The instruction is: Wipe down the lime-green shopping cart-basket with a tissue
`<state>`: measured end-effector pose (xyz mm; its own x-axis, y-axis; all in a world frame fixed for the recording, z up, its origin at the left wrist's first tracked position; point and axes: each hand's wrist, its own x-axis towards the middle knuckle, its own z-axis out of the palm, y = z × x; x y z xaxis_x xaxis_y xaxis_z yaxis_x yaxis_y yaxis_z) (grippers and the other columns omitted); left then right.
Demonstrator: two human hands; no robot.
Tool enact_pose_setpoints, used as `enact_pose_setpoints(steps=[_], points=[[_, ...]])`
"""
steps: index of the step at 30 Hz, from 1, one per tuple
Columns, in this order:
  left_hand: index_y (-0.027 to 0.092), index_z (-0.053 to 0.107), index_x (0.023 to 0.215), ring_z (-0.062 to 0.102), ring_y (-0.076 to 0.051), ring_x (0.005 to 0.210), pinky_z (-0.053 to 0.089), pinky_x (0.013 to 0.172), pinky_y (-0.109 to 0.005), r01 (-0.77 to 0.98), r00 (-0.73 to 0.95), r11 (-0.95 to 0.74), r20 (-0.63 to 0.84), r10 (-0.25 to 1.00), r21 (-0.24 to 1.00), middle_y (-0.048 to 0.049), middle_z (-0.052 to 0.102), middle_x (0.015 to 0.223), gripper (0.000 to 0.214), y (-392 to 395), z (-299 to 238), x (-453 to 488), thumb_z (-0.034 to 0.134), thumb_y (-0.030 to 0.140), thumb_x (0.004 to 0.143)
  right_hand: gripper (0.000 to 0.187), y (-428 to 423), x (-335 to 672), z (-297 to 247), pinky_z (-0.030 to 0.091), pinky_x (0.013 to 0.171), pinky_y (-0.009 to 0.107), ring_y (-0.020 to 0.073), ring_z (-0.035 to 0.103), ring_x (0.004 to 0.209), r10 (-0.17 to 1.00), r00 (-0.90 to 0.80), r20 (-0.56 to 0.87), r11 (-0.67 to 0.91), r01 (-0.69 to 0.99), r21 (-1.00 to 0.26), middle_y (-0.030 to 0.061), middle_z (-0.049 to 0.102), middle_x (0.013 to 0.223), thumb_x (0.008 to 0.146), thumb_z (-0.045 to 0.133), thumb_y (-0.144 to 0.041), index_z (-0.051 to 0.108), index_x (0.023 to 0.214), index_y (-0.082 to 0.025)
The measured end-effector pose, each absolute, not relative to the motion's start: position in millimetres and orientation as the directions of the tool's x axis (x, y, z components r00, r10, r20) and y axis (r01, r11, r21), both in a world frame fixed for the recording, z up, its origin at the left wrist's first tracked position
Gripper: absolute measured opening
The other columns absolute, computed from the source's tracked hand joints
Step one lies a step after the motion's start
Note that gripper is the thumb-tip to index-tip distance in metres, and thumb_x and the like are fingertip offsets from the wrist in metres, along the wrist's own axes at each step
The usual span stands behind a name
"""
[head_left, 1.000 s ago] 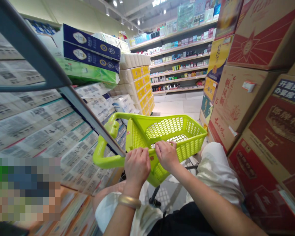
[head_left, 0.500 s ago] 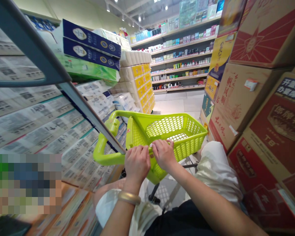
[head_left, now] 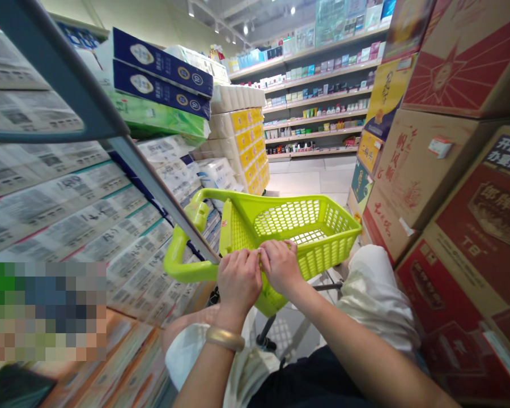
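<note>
From the head feed, I log the lime-green shopping cart [head_left: 328, 250] at mid-view, between two white-clad knees, its basket pointing away to the right. I have the left hand [head_left: 239, 277] folded palm-down over the near rim, where the handle [head_left: 191, 273] meets the basket; its fingers are curled closed on the plastic, tips hidden from me. The right hand [head_left: 280, 266] lies just beside it, also wrapped over the rim and bent nearly shut, thumb side toward the left hand. A gold bangle [head_left: 225, 339] circles the left wrist. A grey metal bar [head_left: 165, 195] slants down across the handle's loop to a spot beside the left knuckles; contact with the cart I cannot determine. To the left, I record stacked white paper packs [head_left: 68, 221], with dark blue tissue cartons [head_left: 161, 79] lying above a green pack [head_left: 164, 118]. To the right stand piled cardboard boxes [head_left: 412, 170], brown and red. Beyond the cart, stocked shelves [head_left: 314, 106] cross the far wall. The lower-left corner is pixelated and unreadable.
</note>
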<state>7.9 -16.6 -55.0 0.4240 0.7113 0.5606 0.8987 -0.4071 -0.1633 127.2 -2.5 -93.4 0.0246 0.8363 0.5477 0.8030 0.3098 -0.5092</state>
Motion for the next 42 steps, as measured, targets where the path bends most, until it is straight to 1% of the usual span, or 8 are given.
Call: enact_pose_setpoints(steps=[8,14,17,25,30,34,40,42], points=[[0.020,0.067,0.098,0.057,-0.023,0.084,0.035,0.080,-0.038,0.901,0.421,-0.400,0.568,0.707,-0.169,-0.0041,0.068,0.084,0.019,-16.5,-57.4,8.8,0.049,0.022,0.092,0.022,2.2,163.7,-112.1,0.022,0.096,0.036,0.0195,0.058,0.088,0.818,0.141,0.558,0.194,0.845,-0.498,0.0022,0.069,0.087,0.099,0.041,-0.025,0.061,0.089,-0.022],[0.020,0.066,0.096,0.057,-0.023,0.084,0.034,0.079,-0.038,0.898,0.427,-0.406,0.569,0.703,-0.172,-0.0039,0.067,0.083,0.018,-16.0,-57.8,9.1,0.049,0.022,0.092,0.020,-1.3,133.7,-101.9,0.023,0.097,0.034,0.0182,0.058,0.088,0.818,0.067,0.571,0.298,0.800,-0.521,0.0013,0.068,0.088,0.098,0.042,-0.024,0.060,0.090,-0.022],[0.021,0.066,0.096,0.056,-0.023,0.083,0.034,0.079,-0.038,0.898,0.426,-0.407,0.566,0.706,-0.167,-0.0039,0.068,0.083,0.018,-16.0,-57.2,8.5,0.048,0.023,0.092,0.021,-2.5,136.2,-101.2,0.022,0.098,0.035,0.0183,0.058,0.088,0.826,0.051,0.561,0.305,0.798,-0.520,0.0007,0.068,0.088,0.099,0.041,-0.026,0.061,0.091,-0.023],[0.020,0.066,0.097,0.057,-0.023,0.085,0.035,0.081,-0.038,0.905,0.407,-0.399,0.562,0.720,-0.146,-0.0049,0.068,0.084,0.018,-16.4,-56.7,11.9,0.049,0.022,0.091,0.022,4.3,162.3,-114.2,0.022,0.098,0.035,0.0191,0.059,0.089,0.808,0.176,0.562,0.187,0.829,-0.528,0.0023,0.070,0.088,0.098,0.042,-0.025,0.062,0.091,-0.022],[0.021,0.066,0.094,0.057,-0.023,0.083,0.034,0.078,-0.038,0.903,0.413,-0.405,0.560,0.718,-0.147,-0.0049,0.067,0.082,0.017,-14.5,-58.3,12.3,0.049,0.023,0.091,0.021,-0.4,131.8,-101.7,0.023,0.095,0.034,0.0184,0.057,0.087,0.813,0.082,0.576,0.289,0.802,-0.523,0.0015,0.068,0.088,0.098,0.041,-0.025,0.060,0.090,-0.023],[0.021,0.066,0.095,0.057,-0.023,0.083,0.034,0.078,-0.038,0.896,0.425,-0.415,0.567,0.705,-0.157,-0.0045,0.067,0.083,0.018,-12.9,-58.8,8.5,0.048,0.023,0.092,0.022,-0.4,138.1,-102.5,0.021,0.097,0.036,0.0182,0.057,0.089,0.818,0.048,0.573,0.304,0.810,-0.502,0.0010,0.068,0.090,0.099,0.040,-0.026,0.060,0.092,-0.024],[0.021,0.066,0.096,0.058,-0.023,0.085,0.035,0.081,-0.037,0.904,0.412,-0.400,0.565,0.714,-0.153,-0.0043,0.069,0.085,0.017,-10.7,-57.0,7.3,0.050,0.022,0.091,0.022,7.2,171.3,-116.4,0.021,0.096,0.037,0.0196,0.057,0.089,0.818,0.198,0.540,0.108,0.869,-0.483,0.0026,0.069,0.089,0.098,0.042,-0.025,0.062,0.089,-0.022],[0.021,0.066,0.096,0.058,-0.023,0.084,0.035,0.080,-0.038,0.904,0.411,-0.398,0.560,0.719,-0.154,-0.0046,0.068,0.085,0.017,-10.5,-56.1,8.8,0.050,0.022,0.091,0.023,7.7,164.7,-114.5,0.020,0.096,0.037,0.0195,0.057,0.089,0.818,0.209,0.536,0.100,0.866,-0.490,0.0025,0.069,0.088,0.098,0.042,-0.024,0.062,0.088,-0.022]])
